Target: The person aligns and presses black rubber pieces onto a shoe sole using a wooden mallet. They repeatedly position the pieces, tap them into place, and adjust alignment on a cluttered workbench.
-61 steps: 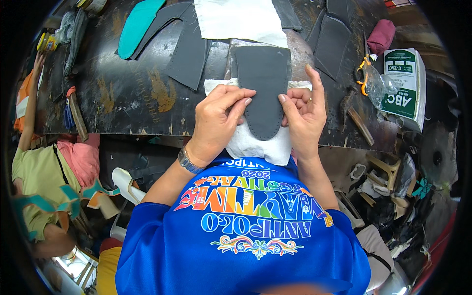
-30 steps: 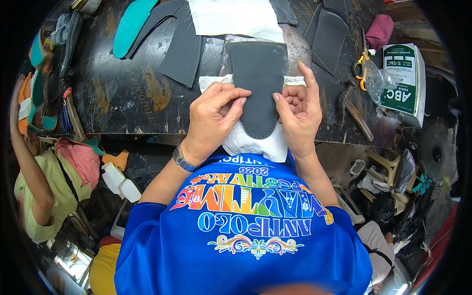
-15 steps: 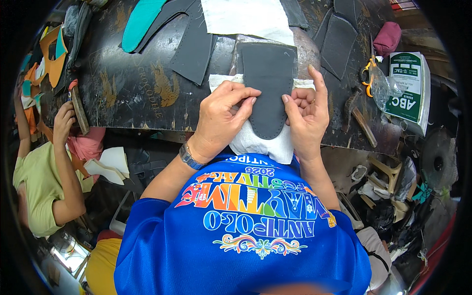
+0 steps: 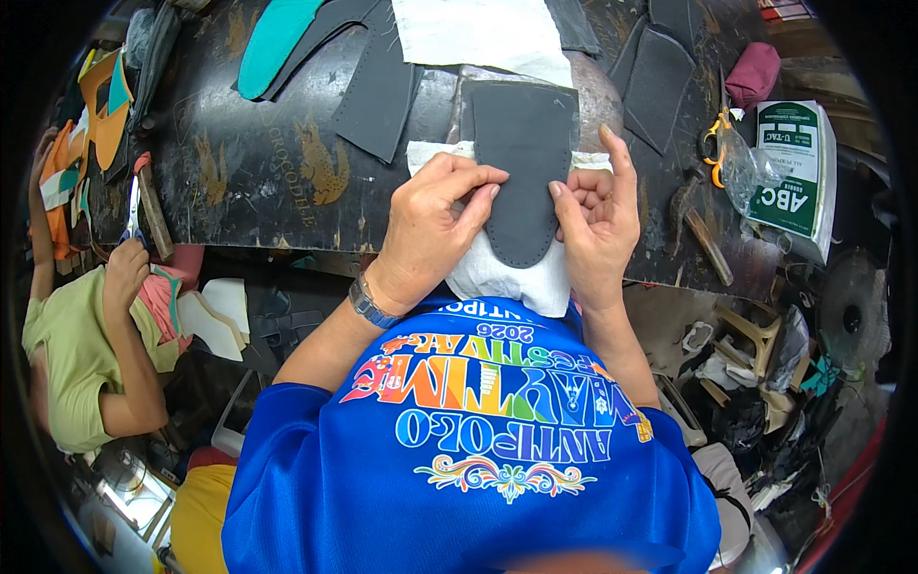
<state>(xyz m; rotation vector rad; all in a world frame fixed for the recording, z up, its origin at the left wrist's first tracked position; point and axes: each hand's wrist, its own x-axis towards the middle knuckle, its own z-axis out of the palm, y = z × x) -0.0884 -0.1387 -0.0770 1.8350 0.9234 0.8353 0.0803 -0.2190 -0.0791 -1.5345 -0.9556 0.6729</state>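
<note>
A black leather-like piece [image 4: 521, 172] with a rounded near end lies in front of me. Small holes run along its curved edge, and a wider dark backing shows around its far end. My left hand [image 4: 430, 220] has thumb and forefinger pinched at the piece's left edge. At the right edge, my right hand [image 4: 601, 220] rests its thumb, the forefinger stretched upward and the other fingers curled. White cloth [image 4: 512, 277] spreads beneath the near end and over the table edge. What the curled right fingers touch underneath is hidden.
The dark table [image 4: 258, 182] carries black cut pieces [image 4: 378, 110], a teal piece [image 4: 273, 43] and a white sheet [image 4: 478, 33]. Orange-handled scissors [image 4: 715, 158], a hammer [image 4: 708, 244] and a green-white packet [image 4: 792, 182] lie right. At left, a co-worker's hand [image 4: 126, 273] holds scissors [image 4: 133, 215].
My hands and the black piece stay almost still. The co-worker's near hand has moved down, and scissors now show in it.
</note>
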